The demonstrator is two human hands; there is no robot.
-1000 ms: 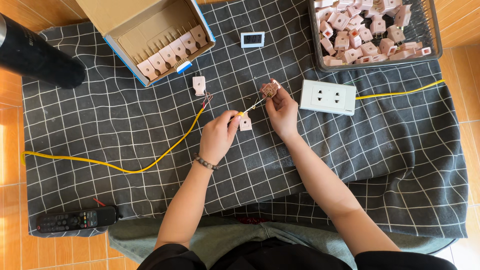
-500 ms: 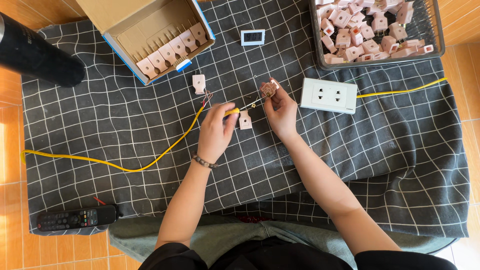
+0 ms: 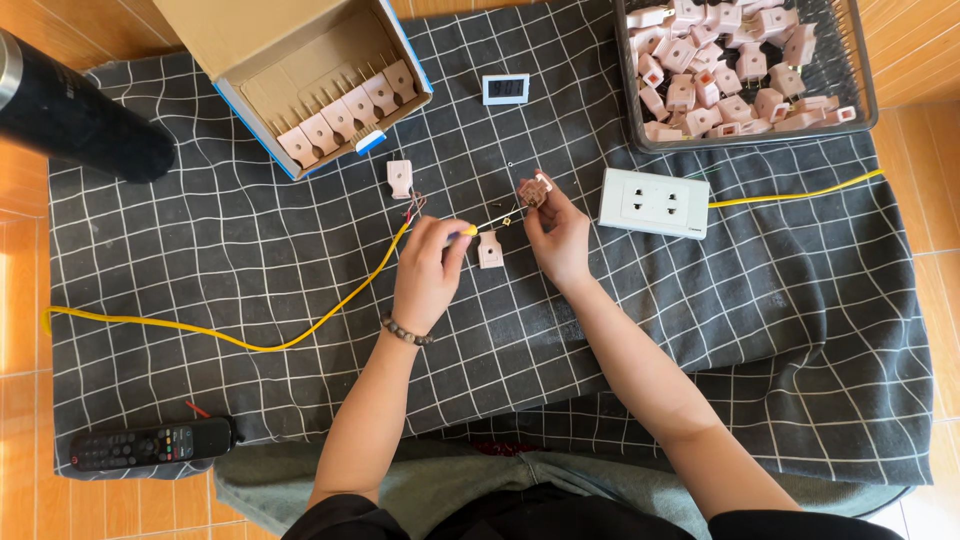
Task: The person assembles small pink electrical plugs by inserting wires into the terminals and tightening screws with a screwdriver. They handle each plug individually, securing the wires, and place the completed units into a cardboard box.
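Observation:
My left hand (image 3: 428, 272) grips a small screwdriver with a yellow handle (image 3: 466, 231); its thin metal shaft points right toward a pink plug half (image 3: 533, 190). My right hand (image 3: 560, 232) holds that plug half up by its fingertips. A pink plug cover (image 3: 490, 250) lies on the grey checked cloth (image 3: 250, 260) between the two hands. Another pink plug piece (image 3: 399, 178) lies just above my left hand, beside the stripped end of a yellow cable (image 3: 300, 335).
A cardboard box with pink plugs (image 3: 330, 90) sits top left, a wire basket of several plugs (image 3: 745, 70) top right. A white double socket (image 3: 655, 202) with a yellow cable (image 3: 790, 193), a small digital display (image 3: 506, 88), a black cylinder (image 3: 80, 120) and a remote (image 3: 150, 443) surround the work.
My left hand let go of the plug cover, which now lies on the cloth, and holds the screwdriver toward the plug half. My right hand has barely moved.

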